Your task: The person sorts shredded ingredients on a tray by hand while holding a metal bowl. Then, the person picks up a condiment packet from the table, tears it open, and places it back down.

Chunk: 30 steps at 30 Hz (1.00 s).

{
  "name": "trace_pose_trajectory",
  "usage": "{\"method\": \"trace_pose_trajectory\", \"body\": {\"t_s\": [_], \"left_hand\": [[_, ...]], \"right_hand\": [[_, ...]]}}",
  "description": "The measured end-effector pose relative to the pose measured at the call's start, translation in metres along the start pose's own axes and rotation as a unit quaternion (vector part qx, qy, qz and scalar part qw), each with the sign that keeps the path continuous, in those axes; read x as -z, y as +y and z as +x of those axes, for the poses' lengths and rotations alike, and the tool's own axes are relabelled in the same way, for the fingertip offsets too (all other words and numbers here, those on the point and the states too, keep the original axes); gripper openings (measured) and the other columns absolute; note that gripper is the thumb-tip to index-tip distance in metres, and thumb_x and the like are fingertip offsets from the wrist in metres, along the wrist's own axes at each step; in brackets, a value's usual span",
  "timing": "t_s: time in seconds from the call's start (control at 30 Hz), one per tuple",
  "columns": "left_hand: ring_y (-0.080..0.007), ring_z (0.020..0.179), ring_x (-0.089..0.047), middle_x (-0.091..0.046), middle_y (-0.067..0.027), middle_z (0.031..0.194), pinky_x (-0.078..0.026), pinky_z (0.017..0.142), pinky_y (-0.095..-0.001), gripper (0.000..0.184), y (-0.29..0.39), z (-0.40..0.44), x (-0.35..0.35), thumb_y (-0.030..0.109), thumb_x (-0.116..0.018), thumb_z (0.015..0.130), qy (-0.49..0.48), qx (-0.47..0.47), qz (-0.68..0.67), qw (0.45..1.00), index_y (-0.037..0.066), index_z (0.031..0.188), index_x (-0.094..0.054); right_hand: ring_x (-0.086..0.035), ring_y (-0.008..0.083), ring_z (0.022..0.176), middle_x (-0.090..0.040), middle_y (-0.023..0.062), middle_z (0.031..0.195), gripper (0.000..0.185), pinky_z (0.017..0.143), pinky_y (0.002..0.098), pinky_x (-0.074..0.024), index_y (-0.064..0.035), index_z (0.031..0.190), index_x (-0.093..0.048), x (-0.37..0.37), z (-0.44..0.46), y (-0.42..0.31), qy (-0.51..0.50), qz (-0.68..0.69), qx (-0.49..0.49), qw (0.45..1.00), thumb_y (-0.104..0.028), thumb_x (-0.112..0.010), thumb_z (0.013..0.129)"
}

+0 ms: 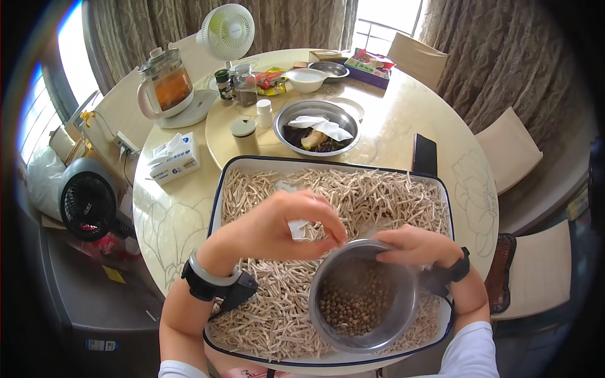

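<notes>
My right hand (416, 246) grips the rim of a steel bowl (408, 315), fingers over the edge. Tilted toward me, the bowl holds many small round brown seed-like pieces (353, 302). My left hand (283, 223) hovers at the bowl's upper left, thumb and fingertips pinched together; anything between them is too small to make out. Beneath both hands lies a white tray with a dark blue rim (217, 195), spread with pale, thin, dried root-like sticks (271, 315). Bits of the tray's bottom show near its middle.
Behind the tray stand a steel bowl with scraps and tissue (283, 135), a lidded canister (244, 138) and a tissue box (175, 159). A phone (425, 154) lies at the tray's far right corner. Farther back are a glass kettle (165, 85) and a white fan (228, 31).
</notes>
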<state>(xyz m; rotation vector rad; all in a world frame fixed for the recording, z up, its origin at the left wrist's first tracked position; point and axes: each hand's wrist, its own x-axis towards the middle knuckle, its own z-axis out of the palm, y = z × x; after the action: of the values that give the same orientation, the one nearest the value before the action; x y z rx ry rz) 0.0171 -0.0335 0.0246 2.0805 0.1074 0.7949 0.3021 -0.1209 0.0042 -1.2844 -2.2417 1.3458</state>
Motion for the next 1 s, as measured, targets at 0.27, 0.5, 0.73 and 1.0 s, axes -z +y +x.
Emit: {"method": "trace_pose_trajectory", "body": {"t_s": [0.27, 0.5, 0.73, 1.0], "left_hand": [[-0.0212, 0.087, -0.067, -0.072, -0.0060, 0.091, -0.052, 0.078, -0.0339, 0.022, -0.022, -0.003, 0.008, -0.003, -0.068, 0.079, 0.025, 0.039, 0.146, 0.988, 0.008, 0.097, -0.071], [-0.0273, 0.077, -0.062, -0.064, -0.0086, 0.074, -0.049, 0.074, -0.0388, 0.007, -0.052, -0.016, 0.025, 0.005, -0.068, 0.072, -0.023, 0.095, 0.374, 0.922, 0.007, 0.078, -0.065], [-0.0289, 0.083, -0.060, -0.062, -0.0071, 0.078, -0.047, 0.075, -0.0404, 0.011, -0.051, -0.020, 0.032, 0.007, -0.069, 0.069, -0.039, 0.146, 0.485, 0.862, 0.007, 0.078, -0.064], [-0.0283, 0.088, -0.061, -0.066, -0.0077, 0.088, -0.048, 0.079, -0.0402, 0.012, -0.060, -0.012, 0.020, 0.009, -0.073, 0.074, -0.005, 0.049, 0.395, 0.917, 0.007, 0.085, -0.069]], "right_hand": [[-0.062, 0.0211, 0.068, -0.065, 0.0122, 0.079, 0.035, 0.064, 0.0332, -0.0487, -0.0022, 0.124, -0.058, -0.001, 0.000, 0.005, 0.002, -0.026, -0.002, 1.000, -0.022, -0.060, 0.095], [-0.061, 0.0208, 0.067, -0.064, 0.0124, 0.078, 0.034, 0.063, 0.0330, -0.0484, -0.0015, 0.122, -0.058, -0.001, -0.001, -0.001, 0.008, -0.019, 0.004, 1.000, -0.022, -0.060, 0.095], [-0.063, 0.0209, 0.070, -0.066, 0.0129, 0.083, 0.036, 0.065, 0.0326, -0.0493, -0.0021, 0.125, -0.057, -0.001, 0.000, 0.004, 0.010, -0.013, 0.024, 1.000, -0.022, -0.060, 0.095], [-0.062, 0.0198, 0.071, -0.066, 0.0131, 0.084, 0.037, 0.066, 0.0321, -0.0490, -0.0016, 0.126, -0.057, 0.000, -0.001, -0.002, 0.010, 0.003, 0.012, 1.000, -0.022, -0.060, 0.095]]}}
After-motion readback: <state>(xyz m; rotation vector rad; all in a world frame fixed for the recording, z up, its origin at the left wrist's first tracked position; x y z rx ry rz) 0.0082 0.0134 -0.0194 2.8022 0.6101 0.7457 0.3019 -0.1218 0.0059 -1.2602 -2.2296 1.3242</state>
